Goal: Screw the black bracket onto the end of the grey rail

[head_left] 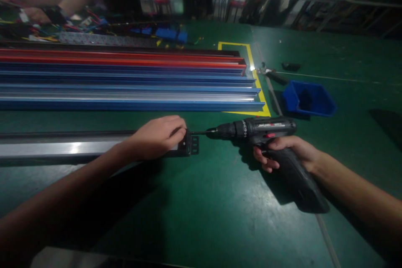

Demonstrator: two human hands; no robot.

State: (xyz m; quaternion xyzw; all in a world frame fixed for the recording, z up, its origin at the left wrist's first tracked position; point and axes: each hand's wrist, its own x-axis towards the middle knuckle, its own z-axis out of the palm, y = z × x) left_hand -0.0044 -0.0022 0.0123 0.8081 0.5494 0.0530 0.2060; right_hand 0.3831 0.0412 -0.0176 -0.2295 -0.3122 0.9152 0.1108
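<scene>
A long grey metal rail (63, 147) lies across the green table, with a black end bracket (191, 145) at its right end. My left hand (157, 137) is closed over the rail's end, fingers curled against the bracket. My right hand (287, 153) grips the handle of a black cordless drill (266, 130), held level. The drill's bit (199, 132) points left and touches the bracket beside my left fingers.
Several long red, blue and grey rails (125, 79) lie stacked behind. A blue bin (309, 99) stands at the right, with pliers (273, 75) beyond it and yellow tape (251, 60) marking the table. Another person's arms (47, 2) work at the far left among wired parts.
</scene>
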